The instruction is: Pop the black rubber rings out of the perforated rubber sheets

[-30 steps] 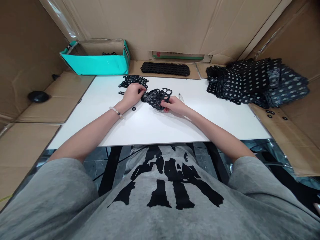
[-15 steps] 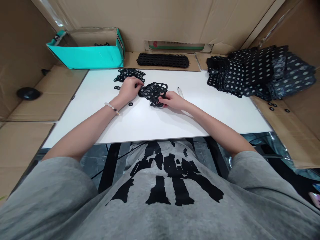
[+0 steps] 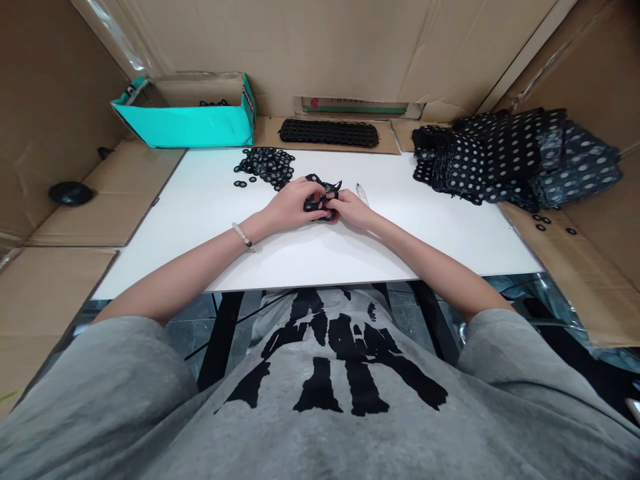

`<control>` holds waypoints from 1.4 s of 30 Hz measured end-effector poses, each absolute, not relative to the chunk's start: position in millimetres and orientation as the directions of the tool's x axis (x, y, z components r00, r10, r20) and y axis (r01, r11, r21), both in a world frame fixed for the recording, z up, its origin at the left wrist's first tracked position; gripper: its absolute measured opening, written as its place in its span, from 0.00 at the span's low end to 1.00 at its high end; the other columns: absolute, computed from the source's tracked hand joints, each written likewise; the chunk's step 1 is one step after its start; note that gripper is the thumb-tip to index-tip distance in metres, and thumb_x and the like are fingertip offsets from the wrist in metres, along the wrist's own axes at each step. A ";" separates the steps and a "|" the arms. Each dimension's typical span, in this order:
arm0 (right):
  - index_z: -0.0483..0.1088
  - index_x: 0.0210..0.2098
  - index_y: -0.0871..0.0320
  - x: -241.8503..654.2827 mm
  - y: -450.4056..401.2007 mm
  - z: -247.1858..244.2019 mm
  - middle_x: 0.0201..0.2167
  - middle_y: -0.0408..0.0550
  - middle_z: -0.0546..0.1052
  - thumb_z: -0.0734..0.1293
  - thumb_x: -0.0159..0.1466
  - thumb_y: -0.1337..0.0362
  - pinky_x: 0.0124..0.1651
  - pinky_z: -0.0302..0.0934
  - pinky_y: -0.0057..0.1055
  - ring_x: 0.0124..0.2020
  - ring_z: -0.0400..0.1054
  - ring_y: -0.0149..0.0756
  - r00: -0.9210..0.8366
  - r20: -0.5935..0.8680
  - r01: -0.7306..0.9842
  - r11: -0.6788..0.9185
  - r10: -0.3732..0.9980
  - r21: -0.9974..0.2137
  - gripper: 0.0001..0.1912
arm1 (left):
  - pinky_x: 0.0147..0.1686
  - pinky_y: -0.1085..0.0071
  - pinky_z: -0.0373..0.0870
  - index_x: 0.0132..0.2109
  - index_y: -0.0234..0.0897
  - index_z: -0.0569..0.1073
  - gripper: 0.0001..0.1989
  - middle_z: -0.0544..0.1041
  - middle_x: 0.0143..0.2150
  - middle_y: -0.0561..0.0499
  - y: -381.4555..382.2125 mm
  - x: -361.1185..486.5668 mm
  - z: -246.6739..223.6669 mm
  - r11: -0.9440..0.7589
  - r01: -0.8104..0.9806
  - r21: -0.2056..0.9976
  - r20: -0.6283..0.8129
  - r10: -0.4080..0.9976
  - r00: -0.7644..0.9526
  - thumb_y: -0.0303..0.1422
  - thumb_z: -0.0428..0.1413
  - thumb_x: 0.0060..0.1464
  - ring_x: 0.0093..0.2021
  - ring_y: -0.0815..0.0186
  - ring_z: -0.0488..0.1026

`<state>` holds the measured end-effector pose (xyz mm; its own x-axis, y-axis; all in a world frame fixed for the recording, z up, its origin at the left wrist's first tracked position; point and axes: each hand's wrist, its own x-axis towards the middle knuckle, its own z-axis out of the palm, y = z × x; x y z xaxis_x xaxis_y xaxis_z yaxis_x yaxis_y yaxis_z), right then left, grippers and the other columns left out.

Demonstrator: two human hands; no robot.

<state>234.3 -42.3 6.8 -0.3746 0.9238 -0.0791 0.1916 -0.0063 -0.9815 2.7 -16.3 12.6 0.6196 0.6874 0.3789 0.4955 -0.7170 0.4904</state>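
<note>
A crumpled black sheet with round holes and rings (image 3: pixel 315 204) is bunched between my hands over the white table (image 3: pixel 280 257). My left hand (image 3: pixel 289 205) is closed on its left side, thumb below and fingers above. From the right, my right hand (image 3: pixel 351 209) pinches the same sheet, its fingertips close to those of the left. The fingers hide part of the sheet. Up and left of my left hand lies a pile of small black rings (image 3: pixel 270 164), with a few loose rings (image 3: pixel 241 184) beside it.
A turquoise-sided box (image 3: pixel 190 127) with black rings inside stands at the back left. Behind the table lies a black perforated strip stack (image 3: pixel 327 133). Dotted black sheets (image 3: pixel 480 163) are heaped at the right. A clear pen (image 3: pixel 362 194) lies by my right hand; a black round object (image 3: pixel 71 193) sits left.
My left hand has moved right, from beside the ring pile onto the sheet. The sheet has become more bunched up between both hands. My right hand keeps its hold.
</note>
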 end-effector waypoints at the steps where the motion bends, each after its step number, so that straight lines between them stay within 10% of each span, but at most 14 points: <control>1: 0.76 0.31 0.56 234.5 -42.2 6.9 0.29 0.45 0.80 0.68 0.70 0.73 0.50 0.82 0.41 0.34 0.74 0.38 -0.374 -0.082 0.196 -0.008 0.924 -0.981 0.11 | 0.63 0.48 0.77 0.52 0.44 0.87 0.17 0.89 0.49 0.43 -16.7 3.9 11.5 -0.715 0.496 0.492 0.382 0.689 0.616 0.47 0.77 0.64 0.54 0.44 0.83; 8: 0.72 0.28 0.53 236.6 -41.1 5.2 0.25 0.43 0.76 0.68 0.67 0.74 0.70 0.80 0.66 0.33 0.74 0.40 -0.357 -0.077 0.231 0.008 0.931 -0.973 0.13 | 0.58 0.52 0.80 0.48 0.43 0.88 0.11 0.90 0.44 0.45 -12.3 3.7 5.4 -0.686 0.452 0.570 0.379 0.708 0.596 0.43 0.74 0.65 0.51 0.48 0.85; 23: 0.71 0.34 0.52 233.5 -44.4 7.9 0.25 0.40 0.73 0.67 0.63 0.74 0.70 0.81 0.67 0.36 0.75 0.42 -0.333 -0.105 0.205 -0.036 0.937 -0.978 0.09 | 0.47 0.61 0.77 0.49 0.42 0.89 0.11 0.84 0.35 0.52 -6.3 2.1 3.6 -0.613 0.419 0.670 0.369 0.765 0.529 0.42 0.72 0.65 0.38 0.59 0.78; 42: 0.72 0.34 0.53 237.7 -43.4 15.0 0.28 0.42 0.78 0.64 0.69 0.76 0.73 0.77 0.67 0.37 0.76 0.42 -0.384 -0.132 0.324 0.000 0.914 -0.946 0.13 | 0.58 0.54 0.81 0.52 0.40 0.90 0.13 0.89 0.43 0.44 -3.6 -1.2 -4.1 -0.726 0.442 0.527 0.426 0.676 0.601 0.44 0.70 0.71 0.49 0.51 0.84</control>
